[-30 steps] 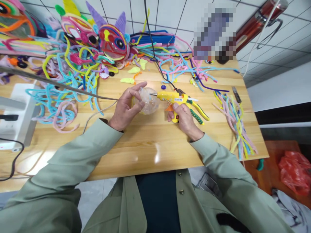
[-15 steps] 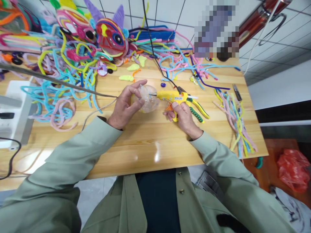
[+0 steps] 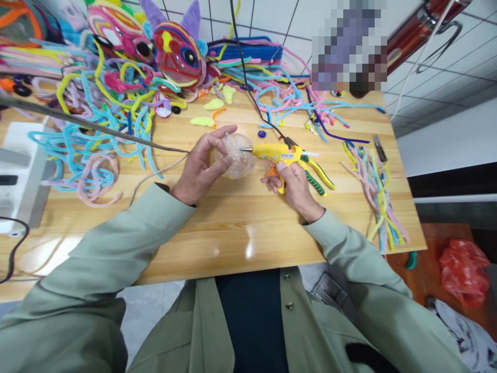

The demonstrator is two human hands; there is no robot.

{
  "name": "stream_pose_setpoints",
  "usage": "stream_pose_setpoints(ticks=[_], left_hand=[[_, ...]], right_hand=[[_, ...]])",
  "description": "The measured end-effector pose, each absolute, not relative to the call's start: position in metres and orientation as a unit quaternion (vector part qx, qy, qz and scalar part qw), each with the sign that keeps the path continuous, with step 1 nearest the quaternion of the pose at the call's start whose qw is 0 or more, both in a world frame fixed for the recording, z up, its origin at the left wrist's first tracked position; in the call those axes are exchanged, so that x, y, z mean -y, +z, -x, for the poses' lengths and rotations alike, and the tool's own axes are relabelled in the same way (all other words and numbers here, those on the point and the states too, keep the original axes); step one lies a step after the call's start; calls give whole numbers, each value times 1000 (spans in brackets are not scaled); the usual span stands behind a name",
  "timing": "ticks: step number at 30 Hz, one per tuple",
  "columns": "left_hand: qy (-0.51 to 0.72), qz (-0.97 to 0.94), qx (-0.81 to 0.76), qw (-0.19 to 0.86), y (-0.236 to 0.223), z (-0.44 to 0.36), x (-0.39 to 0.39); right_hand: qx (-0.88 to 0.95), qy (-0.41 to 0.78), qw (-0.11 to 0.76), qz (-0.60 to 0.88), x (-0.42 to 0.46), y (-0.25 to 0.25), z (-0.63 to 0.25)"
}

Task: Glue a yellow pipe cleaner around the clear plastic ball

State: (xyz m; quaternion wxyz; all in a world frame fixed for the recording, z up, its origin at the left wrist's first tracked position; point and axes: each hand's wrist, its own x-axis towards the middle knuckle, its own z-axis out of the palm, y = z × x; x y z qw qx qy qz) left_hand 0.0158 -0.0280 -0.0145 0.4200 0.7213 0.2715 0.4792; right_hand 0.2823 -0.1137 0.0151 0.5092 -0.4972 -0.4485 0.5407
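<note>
My left hand [image 3: 205,163] is closed around the left side of a clear, rounded plastic piece [image 3: 241,165], its index finger raised above. In my right hand [image 3: 293,185] is a yellow hot glue gun [image 3: 272,151] with an orange trigger and a white glue stick at its back end. The metal nozzle points left and lies over the clear piece; whether it touches cannot be made out. Pliers with yellow and green handles [image 3: 316,181] lie on the table just behind the glue gun. A small dark blue coil [image 3: 262,133] rests beyond the nozzle.
Tangled pipe cleaners [image 3: 73,140] cover the left side, near a white power strip [image 3: 27,171]. Decorated masks [image 3: 178,57] stand at the back. A pipe-cleaner bundle [image 3: 378,202] and a small cutter [image 3: 379,147] lie right. A black cord [image 3: 248,85] hangs down to the glue gun.
The view has shifted very slightly. Both hands, the glue gun and the clear plastic piece keep nearly the same positions.
</note>
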Motion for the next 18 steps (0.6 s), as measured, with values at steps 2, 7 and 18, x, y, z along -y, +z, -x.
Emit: stream_pose_setpoints(ticks=[2, 7, 18], left_hand=[[476, -722, -275, 421, -14, -16, 28], [479, -725, -273, 413, -14, -16, 27], [475, -715, -278, 431, -10, -16, 29]], right_hand=[[452, 541, 507, 496, 114, 14, -283], [452, 540, 516, 487, 114, 12, -285], [444, 540, 506, 504, 114, 14, -284]])
